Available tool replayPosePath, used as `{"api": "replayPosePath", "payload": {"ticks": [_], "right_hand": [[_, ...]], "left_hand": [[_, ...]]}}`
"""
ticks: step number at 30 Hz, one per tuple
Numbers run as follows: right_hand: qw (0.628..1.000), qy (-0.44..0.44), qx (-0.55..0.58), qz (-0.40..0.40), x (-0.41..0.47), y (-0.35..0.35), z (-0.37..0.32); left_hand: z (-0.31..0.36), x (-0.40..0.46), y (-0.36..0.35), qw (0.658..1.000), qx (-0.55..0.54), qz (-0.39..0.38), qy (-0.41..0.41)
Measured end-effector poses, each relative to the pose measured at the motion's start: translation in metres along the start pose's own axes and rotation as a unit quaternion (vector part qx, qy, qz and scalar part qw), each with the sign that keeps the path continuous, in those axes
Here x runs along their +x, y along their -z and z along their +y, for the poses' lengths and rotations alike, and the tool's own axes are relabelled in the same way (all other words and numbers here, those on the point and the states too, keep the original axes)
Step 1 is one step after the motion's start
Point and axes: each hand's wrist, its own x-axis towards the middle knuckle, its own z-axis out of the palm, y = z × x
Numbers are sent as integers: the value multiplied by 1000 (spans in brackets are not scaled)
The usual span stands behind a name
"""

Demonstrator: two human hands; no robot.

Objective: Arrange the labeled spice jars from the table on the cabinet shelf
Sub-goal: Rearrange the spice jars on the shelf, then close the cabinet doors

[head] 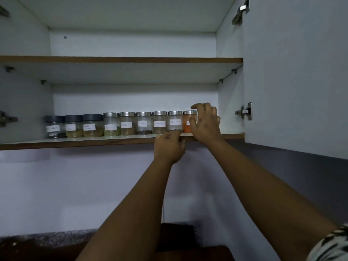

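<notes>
A row of labeled spice jars stands along the front of the lower cabinet shelf (75, 143). Three dark-lidded jars (74, 126) are at the left. To their right stand steel-lidded jars (144, 123), ending with the black pepper jar (175, 121) and an orange spice jar (187, 123). My right hand (206, 126) is cupped around the orange jar's right side, thumb over its lid, hiding half its label. My left hand (168, 147) is curled at the shelf's front edge just below the black pepper jar, holding nothing.
The upper shelf (120, 59) shows nothing on it. The open cabinet door (293, 72) hangs at the right, with a hinge (244, 111) beside the shelf's end. A short stretch of shelf lies right of the orange jar. A dark countertop (28, 242) lies far below.
</notes>
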Motion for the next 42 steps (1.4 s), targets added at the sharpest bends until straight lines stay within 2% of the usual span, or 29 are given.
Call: {"api": "replayPosePath", "payload": {"ticks": [3,6,14,20,23,27,30,32,35,36,39,42], "right_hand": [[1000,17,-19,2,-27,22,-29],[999,24,-36,9,-58,46,-57],[997,-22,-74,0,-136,97,-128],[981,96,-169,-16,-142,194,-141],[970,97,-224,15,-130,254,-127],[962,11,-250,107,-108,336,-106],[957,-121,-195,177,-98,385,-76],[955,-230,-122,139,-99,406,-54],[939,-344,-25,-11,-105,414,-32],[935,-354,-12,-26,-107,414,-29],[934,-356,-33,14,-113,414,-35],[946,-321,-39,6,-119,400,-61]], "left_hand": [[10,-35,33,990,-66,91,88],[18,-76,64,988,-62,126,65],[45,-141,126,982,-107,132,83],[113,-165,172,973,-183,123,68],[151,-171,190,973,-193,120,38],[209,-167,212,964,-239,108,50],[254,-159,223,953,-278,105,54],[284,-158,226,948,-298,100,51],[322,-167,222,952,-293,78,36],[331,-170,220,956,-285,69,29],[345,-177,215,961,-271,56,23],[343,-179,219,957,-282,57,32]]}}
